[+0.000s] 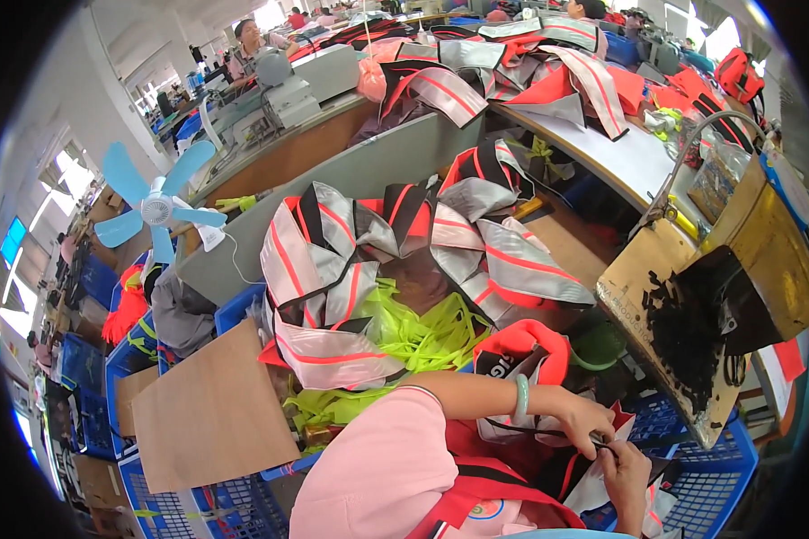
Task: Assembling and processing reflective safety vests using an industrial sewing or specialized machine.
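Note:
My left hand (587,424), with a pale green bangle on its wrist, reaches across to the right side of my lap. Its fingers pinch a thin black cord (548,432) that runs off to the left. Close by, my right hand (625,474) is closed, its thumb and fingers meeting the same cord; the exact grip is partly hidden. Under both hands lies a sewn fabric piece in red, black and silver-grey (584,481). Another red and white piece with a black patch (526,353) rests just beyond my left forearm.
Silver-grey pieces with red stripes (333,242) and neon-yellow strips (422,328) fill the area ahead. A blue plastic basket (715,476) stands right, a brown board (211,409) left. A tilted, worn machine part (665,323) juts in at right; a blue fan (157,208) stands left.

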The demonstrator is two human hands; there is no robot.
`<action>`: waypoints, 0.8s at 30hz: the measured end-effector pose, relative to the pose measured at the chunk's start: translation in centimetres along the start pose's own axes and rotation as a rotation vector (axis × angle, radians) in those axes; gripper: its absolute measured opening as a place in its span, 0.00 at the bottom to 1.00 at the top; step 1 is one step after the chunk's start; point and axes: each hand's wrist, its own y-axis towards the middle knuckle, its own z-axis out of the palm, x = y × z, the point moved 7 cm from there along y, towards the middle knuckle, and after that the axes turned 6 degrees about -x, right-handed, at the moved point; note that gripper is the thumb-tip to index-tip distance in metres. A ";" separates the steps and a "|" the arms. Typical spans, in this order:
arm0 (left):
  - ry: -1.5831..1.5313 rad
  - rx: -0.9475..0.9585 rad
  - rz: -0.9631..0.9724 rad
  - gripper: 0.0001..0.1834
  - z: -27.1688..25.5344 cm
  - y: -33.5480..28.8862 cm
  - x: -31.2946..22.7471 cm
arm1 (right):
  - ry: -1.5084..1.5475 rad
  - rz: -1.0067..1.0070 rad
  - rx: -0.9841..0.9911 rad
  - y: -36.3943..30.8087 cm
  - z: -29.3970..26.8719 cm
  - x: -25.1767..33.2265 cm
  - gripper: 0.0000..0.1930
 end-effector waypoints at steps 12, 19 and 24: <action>0.063 -0.522 -0.263 0.11 -1.5 -5.6 -1.6 | 0.229 -0.012 -0.125 0.3 -0.9 0.0 0.05; 0.286 -0.345 -0.176 0.13 -10.0 1.9 -4.7 | 0.022 0.001 -0.205 1.4 -5.3 -3.7 0.13; 0.080 -0.211 -0.172 0.14 -14.8 4.0 -5.1 | 0.223 0.057 -0.180 4.2 -8.5 -3.4 0.15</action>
